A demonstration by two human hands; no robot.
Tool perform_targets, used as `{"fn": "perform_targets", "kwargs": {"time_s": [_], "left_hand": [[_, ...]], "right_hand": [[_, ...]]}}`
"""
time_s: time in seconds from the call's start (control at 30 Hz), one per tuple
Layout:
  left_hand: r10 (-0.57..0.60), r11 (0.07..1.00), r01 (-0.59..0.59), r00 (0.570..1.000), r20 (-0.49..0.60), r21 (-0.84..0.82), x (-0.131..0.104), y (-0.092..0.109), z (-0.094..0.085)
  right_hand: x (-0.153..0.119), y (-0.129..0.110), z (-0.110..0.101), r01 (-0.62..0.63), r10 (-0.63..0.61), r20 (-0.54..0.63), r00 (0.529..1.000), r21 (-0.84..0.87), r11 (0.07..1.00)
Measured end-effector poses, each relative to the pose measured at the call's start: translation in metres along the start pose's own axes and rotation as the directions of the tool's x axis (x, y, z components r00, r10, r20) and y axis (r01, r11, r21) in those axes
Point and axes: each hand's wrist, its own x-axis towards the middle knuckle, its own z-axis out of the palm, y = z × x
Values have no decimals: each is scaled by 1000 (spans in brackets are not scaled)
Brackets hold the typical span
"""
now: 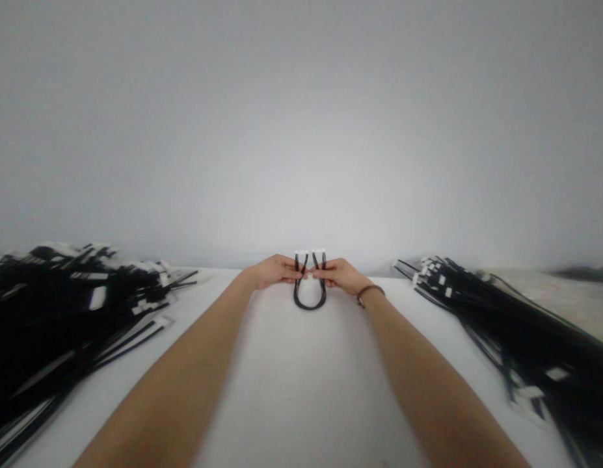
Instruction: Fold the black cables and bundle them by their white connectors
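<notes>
A short black cable with a white connector at each end is bent into a U in the middle of the view. Its two white connectors point up, side by side with a small gap between them. My left hand pinches the cable just below the left connector. On the other side, my right hand, with a dark bracelet at the wrist, pinches it below the right connector. The bottom of the loop hangs below both hands.
A large pile of black cables with white connectors covers the table's left side. Another bundle of such cables lies at the right, beside clear plastic. A pale wall rises behind the white table.
</notes>
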Motion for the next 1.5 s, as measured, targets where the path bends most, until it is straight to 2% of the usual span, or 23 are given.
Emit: {"fn": "perform_targets", "kwargs": {"time_s": [1.5], "left_hand": [[12,1000,-12,1000,21,-10,-1,1,-1]], "right_hand": [[0,0,2,-10,10,-2,1000,-10,1000]]}}
